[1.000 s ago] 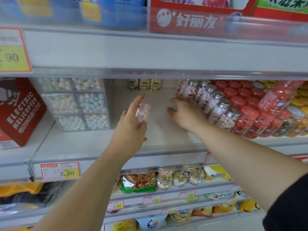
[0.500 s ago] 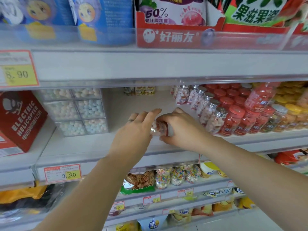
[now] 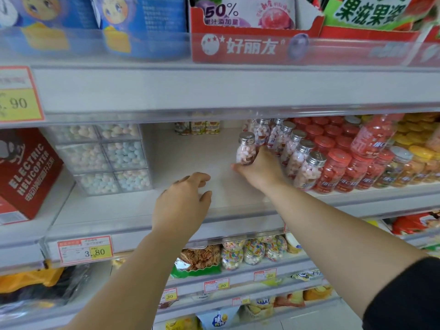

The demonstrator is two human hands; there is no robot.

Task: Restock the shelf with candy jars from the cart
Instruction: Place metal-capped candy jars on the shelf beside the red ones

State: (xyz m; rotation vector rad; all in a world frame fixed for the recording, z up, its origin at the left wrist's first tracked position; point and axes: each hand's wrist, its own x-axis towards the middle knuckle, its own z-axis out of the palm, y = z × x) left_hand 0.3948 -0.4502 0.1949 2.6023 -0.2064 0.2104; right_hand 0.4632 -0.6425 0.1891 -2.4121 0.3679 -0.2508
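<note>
The right hand grips a small clear candy jar around its lower half, fingers curled round it. The jar has a silver screw cap and is filled with pink and white candies. It stands roughly upright over the middle shelf, just left of a row of matching silver-capped jars that runs from front to back. Its base is hidden in the fingers, so whether it touches the shelf cannot be told

The left hand holds nothing; its fingers are loosely curled and it hovers above the front of the same shelf, apart from the jar

Right of the silver-capped row stand red-lidded jars of red candy, then yellow-lidded jars. On the left of the shelf, stacked clear boxes hold pastel blue, pink and white candies. Three small jars sit at the back wall. A red carton printed "ELECTRIC HELICOPTER" stands on the next bay to the left, and a price tag reading 3.80 is fixed to the shelf edge
</note>
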